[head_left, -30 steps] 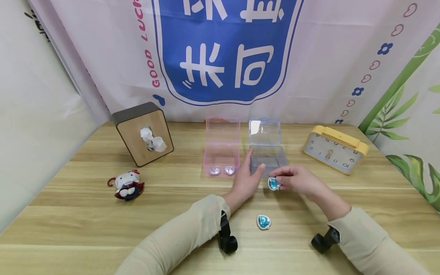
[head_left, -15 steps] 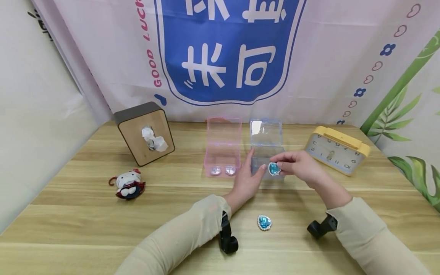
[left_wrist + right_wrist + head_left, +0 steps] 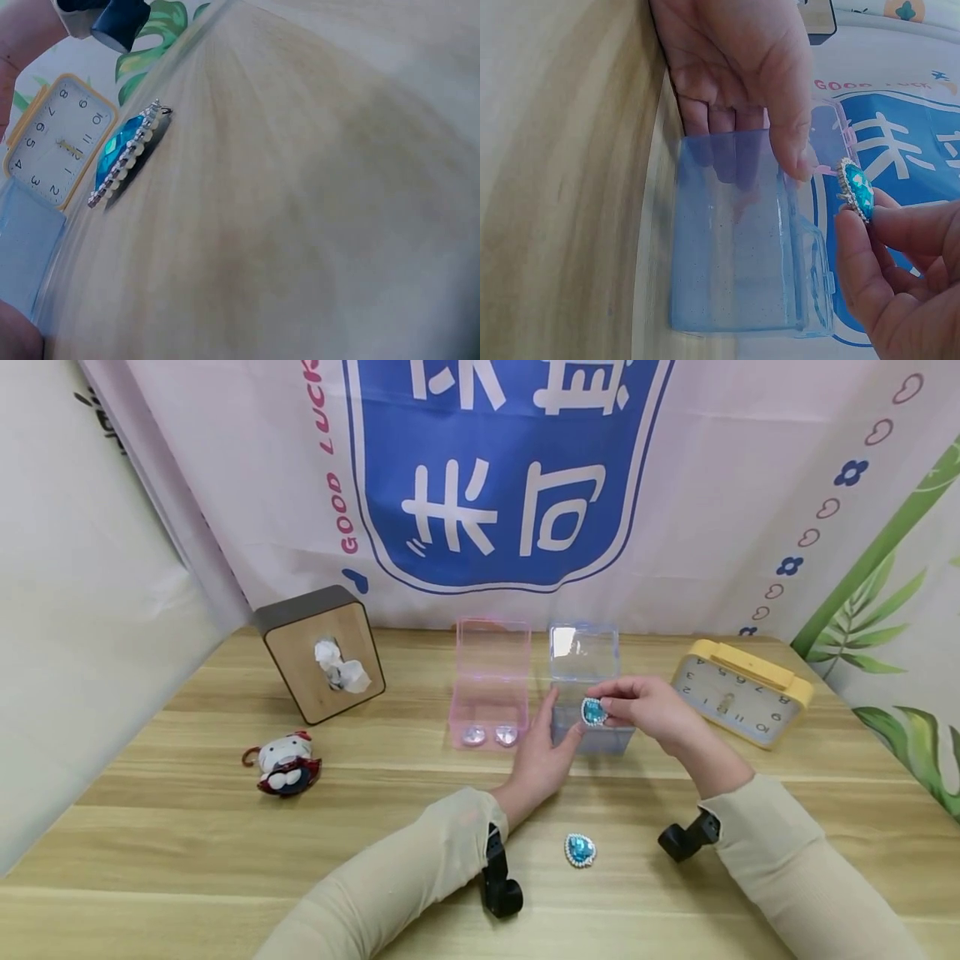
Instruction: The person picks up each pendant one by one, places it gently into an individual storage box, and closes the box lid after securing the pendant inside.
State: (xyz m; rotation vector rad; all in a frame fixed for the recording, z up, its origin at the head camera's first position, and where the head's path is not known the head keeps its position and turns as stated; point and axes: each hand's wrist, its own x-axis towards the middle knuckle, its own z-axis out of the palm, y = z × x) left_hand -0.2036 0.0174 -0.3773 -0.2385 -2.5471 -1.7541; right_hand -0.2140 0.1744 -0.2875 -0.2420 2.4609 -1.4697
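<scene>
A clear blue box (image 3: 609,740) stands with its lid (image 3: 584,652) raised at the back. My left hand (image 3: 542,762) holds the box's left side; in the right wrist view its fingers lie along the far wall and the thumb is at the rim. Between thumb and fingertips my right hand (image 3: 651,710) pinches a blue gem with a beaded edge (image 3: 594,712), over the box's opening. A second blue gem (image 3: 580,851) lies on the table nearer the front, also seen large in the left wrist view (image 3: 120,157).
Left of the blue box is an opened pink box (image 3: 489,697) with two clear gems (image 3: 506,736) at its front. A tissue box (image 3: 323,660) and a small figurine (image 3: 287,764) are at the left. The yellow clock (image 3: 742,692) stands at the right.
My right hand has lifted the pinched gem from the box's front right to above its opening. My left hand has stayed at the box's side. The view has shifted slightly.
</scene>
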